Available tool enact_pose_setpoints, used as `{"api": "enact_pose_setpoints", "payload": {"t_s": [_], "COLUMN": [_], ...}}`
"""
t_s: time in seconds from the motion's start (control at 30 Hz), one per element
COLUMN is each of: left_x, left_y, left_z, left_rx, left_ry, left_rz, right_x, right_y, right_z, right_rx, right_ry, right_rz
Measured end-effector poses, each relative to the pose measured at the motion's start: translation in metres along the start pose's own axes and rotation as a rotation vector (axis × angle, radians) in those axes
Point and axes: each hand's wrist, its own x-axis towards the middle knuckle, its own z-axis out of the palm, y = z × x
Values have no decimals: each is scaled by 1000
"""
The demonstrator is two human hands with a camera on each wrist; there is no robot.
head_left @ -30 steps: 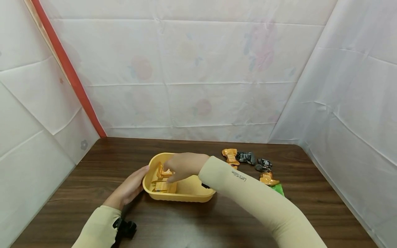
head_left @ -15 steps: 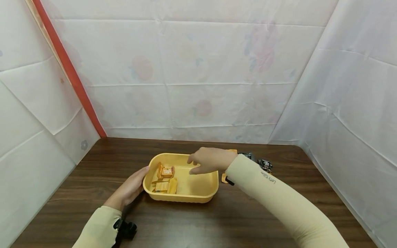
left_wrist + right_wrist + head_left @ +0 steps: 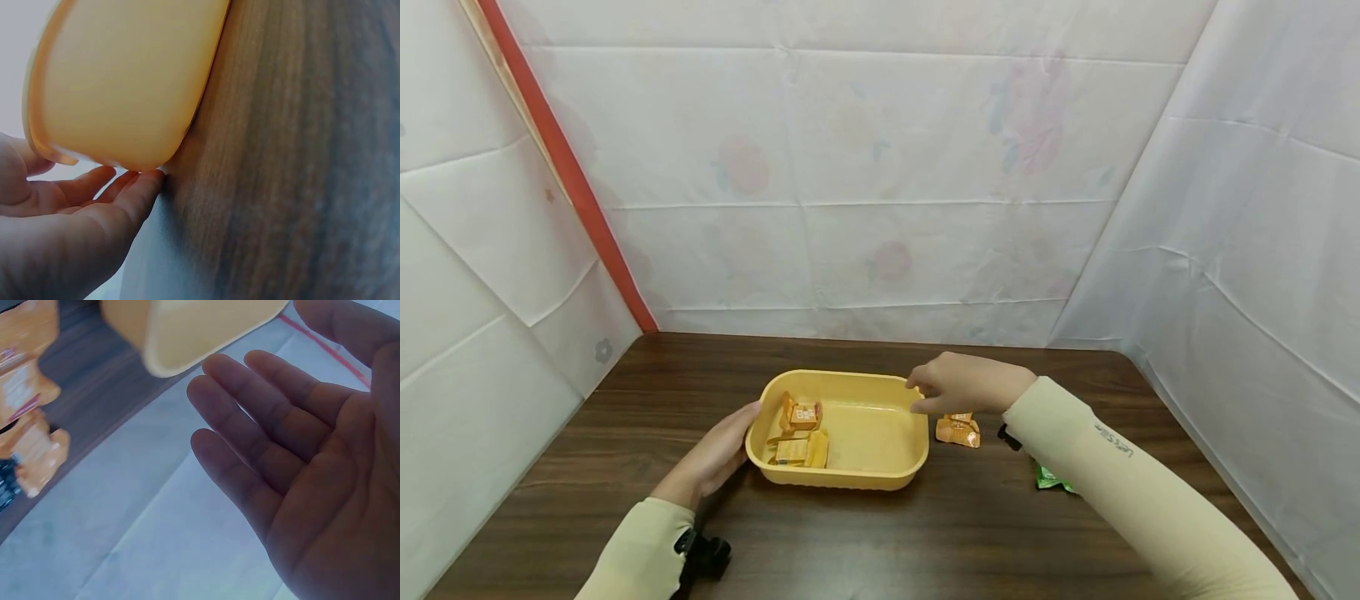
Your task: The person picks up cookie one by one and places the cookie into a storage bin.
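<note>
A yellow plastic tray (image 3: 865, 481) sits on the table, with an orange-wrapped candy (image 3: 805, 415) and a yellow-wrapped candy (image 3: 801, 451) at its left end. My left hand (image 3: 718, 454) rests against the outside of that end; the left wrist view has its relaxed fingers (image 3: 140, 190) touching the tray wall. Over the tray's right rim hovers my right hand (image 3: 973, 383). Its palm is bare in the right wrist view, fingers (image 3: 234, 462) loosely extended. Orange-wrapped candies (image 3: 958, 431) lie below it, just right of the tray.
A green wrapper (image 3: 1051, 477) shows partly under the right forearm. One dark wrapper (image 3: 6, 482) appears beside orange ones in the right wrist view. The brown wooden table (image 3: 850, 542) meets white cloth walls (image 3: 880, 167) at the back and sides.
My right hand has moved right, from above the candies in the tray to beyond its right rim, uncovering both candies inside. The left hand and the tray have stayed put.
</note>
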Motion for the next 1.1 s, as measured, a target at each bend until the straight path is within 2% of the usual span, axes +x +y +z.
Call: {"api": "enact_pose_setpoints", "payload": {"t_s": [0.27,0.57,0.73,0.87,1.1], "left_x": [-1,-1,-1,-1,1], "left_y": [1,2,4,4,3], "left_z": [-1,2,2,2,1], "left_rx": [-3,-15,-19,-10,-8], "left_ry": [12,18,12,14,20], "left_rz": [0,-14,-16,-19,-30], "right_x": [-18,-25,-23,-20,-14], "right_y": [24,47,67,78,83], "right_z": [9,25,42,51,63], "right_rx": [36,68,67,67,21], "right_ry": [-1,3,42,79,131], "right_rz": [46,93,105,88,48]}}
